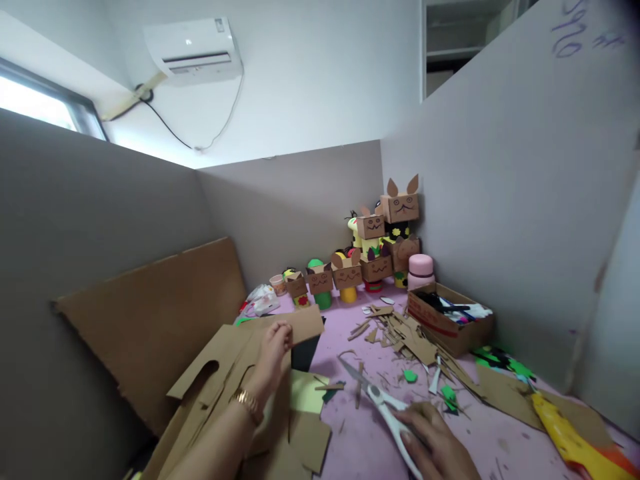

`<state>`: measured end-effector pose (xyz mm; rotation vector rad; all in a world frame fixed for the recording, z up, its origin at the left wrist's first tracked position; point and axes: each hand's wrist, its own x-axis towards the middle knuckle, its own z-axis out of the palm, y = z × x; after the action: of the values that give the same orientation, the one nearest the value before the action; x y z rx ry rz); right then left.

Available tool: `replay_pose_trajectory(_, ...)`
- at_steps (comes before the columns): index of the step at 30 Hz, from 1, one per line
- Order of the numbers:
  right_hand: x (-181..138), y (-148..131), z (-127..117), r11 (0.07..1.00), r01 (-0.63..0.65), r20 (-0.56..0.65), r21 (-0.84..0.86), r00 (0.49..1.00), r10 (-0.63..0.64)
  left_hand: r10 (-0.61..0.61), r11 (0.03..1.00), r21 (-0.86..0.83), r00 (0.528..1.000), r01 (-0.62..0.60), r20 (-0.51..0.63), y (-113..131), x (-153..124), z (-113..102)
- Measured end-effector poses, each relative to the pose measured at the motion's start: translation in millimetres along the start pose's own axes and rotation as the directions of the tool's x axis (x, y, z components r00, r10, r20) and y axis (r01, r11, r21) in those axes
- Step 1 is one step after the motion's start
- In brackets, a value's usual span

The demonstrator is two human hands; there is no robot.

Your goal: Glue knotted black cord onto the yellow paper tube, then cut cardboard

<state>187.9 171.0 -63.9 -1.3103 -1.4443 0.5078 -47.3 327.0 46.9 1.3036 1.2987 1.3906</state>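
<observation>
My left hand (277,343) is closed on a flat strip of cardboard (307,323), which sticks out to its right above the table. Larger cut cardboard sheets (225,373) lie beneath my left forearm, one with a rounded slot. In my right hand (434,440) is a pair of scissors (377,400) with white handles, blades partly apart and pointing up and left, away from the strip. A yellow paper sheet (306,392) and a smaller cardboard piece (310,437) lie between the hands.
Cardboard scraps (405,333) litter the purple tabletop (345,427). Several cardboard animal figures (347,272) stand at the back beside a pink jar (421,271). A box of tools (450,320) and a yellow tool (565,427) sit right. A big cardboard panel (160,320) leans left.
</observation>
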Motion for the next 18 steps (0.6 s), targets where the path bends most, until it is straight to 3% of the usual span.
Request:
replay_pose_trajectory(2, 2, -21, -5, 0.922, -0.158, 0.054, 0.354, 0.987, 0.149, -0.014, 0.999, -0.043, 0.997, 0.017, 0.072, 9, -49, 4)
replay_pose_trajectory(4, 2, -39, -9, 0.653, -0.354, 0.145, 0.669, 0.924, 0.354, -0.041, 0.997, -0.064, 0.987, 0.052, 0.156, 15, -96, 9)
replay_pose_trajectory(7, -1, -55, -13, 0.256, -0.482, 0.352, 0.838, 0.836, 0.421, -0.107, 0.988, -0.078, 0.955, 0.133, 0.278, 18, -150, 19)
replay_pose_trajectory(9, -4, -60, -15, 0.113, -0.509, 0.431, 0.853, 0.81, 0.397, -0.143, 0.978, -0.095, 0.93, 0.185, 0.339, 16, -172, 25)
replay_pose_trajectory(11, -7, -62, -15, 0.091, -0.543, 0.478, 0.835, 0.798, 0.367, -0.159, 0.97, -0.117, 0.919, 0.214, 0.361, 11, -183, 29)
replay_pose_trajectory(15, -10, -66, -16, 0.318, -0.501, 0.412, 0.805, 0.858, 0.307, -0.164, 0.961, -0.158, 0.929, 0.226, 0.33, 0, -183, 29)
replay_pose_trajectory(18, -12, -67, -16, 0.427, -0.496, 0.46, 0.756, 0.867, 0.192, -0.202, 0.942, -0.2, 0.931, 0.27, 0.304, -8, -179, 25)
